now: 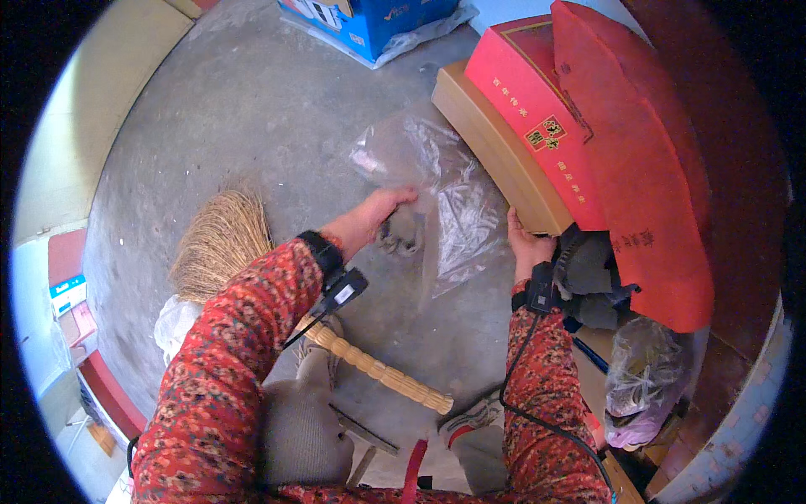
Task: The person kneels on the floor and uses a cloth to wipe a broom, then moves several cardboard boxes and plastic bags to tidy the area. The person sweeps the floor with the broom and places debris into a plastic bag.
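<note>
My left hand (pixel 385 206) reaches over the concrete floor, its fingers closed at the near edge of a crumpled clear plastic bag (pixel 469 217). Some blur hides the exact grip. Just below that hand, a dark clump (pixel 400 236) that I cannot identify shows on the floor. My right hand (pixel 530 244) holds the near end of a long brown cardboard box (pixel 504 148), with fingers along its side. Against this box leans a red gift box (pixel 535 120) bearing gold writing, and a large red bag or sheet (pixel 636 164) overlaps it.
A straw broom (pixel 220 242) lies at left, its ribbed handle (pixel 384 372) crossing before my feet. A blue carton (pixel 378 28) stands on plastic at the far side. Dark cloth items (pixel 589 277) and a filled clear bag (pixel 639 372) are at right. A cable runs along my right sleeve.
</note>
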A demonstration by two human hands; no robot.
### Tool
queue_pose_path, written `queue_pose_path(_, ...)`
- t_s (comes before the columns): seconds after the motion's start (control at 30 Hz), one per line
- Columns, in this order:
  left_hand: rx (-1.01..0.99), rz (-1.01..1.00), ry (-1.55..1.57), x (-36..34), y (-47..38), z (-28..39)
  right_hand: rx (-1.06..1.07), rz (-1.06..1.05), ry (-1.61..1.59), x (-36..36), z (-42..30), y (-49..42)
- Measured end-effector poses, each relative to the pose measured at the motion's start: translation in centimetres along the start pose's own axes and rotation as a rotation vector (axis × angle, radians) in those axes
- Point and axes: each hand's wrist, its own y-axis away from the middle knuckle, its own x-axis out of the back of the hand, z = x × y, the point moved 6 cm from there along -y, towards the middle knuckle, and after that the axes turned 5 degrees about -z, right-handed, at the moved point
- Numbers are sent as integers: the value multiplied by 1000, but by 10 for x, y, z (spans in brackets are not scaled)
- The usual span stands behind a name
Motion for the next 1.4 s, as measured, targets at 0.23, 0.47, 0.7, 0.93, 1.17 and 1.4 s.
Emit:
queue_pose_path(0.23, 47, 8, -345, -9, 56, 27, -38, 166, 31, 3, 2, 8)
queue_pose_path(0.47, 278, -400, -829, -1, 54, 7, -61, 100, 110, 18, -3, -9)
queue_pose_path(0.7, -253, -57, -599, -17, -9, 84, 11, -95, 311, 20, -11, -10)
queue_pose_path(0.93, -301, -3, 17, -37, -82, 105, 255, -229, 826, 45, -34, -37)
queue_pose_path(1.17, -677, 139, -210, -8, -86, 176, 550, -457, 1323, 36, -39, -37)
queue_pose_path(1.4, -617, -188, -316, -47, -94, 219, 699, -399, 2128, 37, -35, -39)
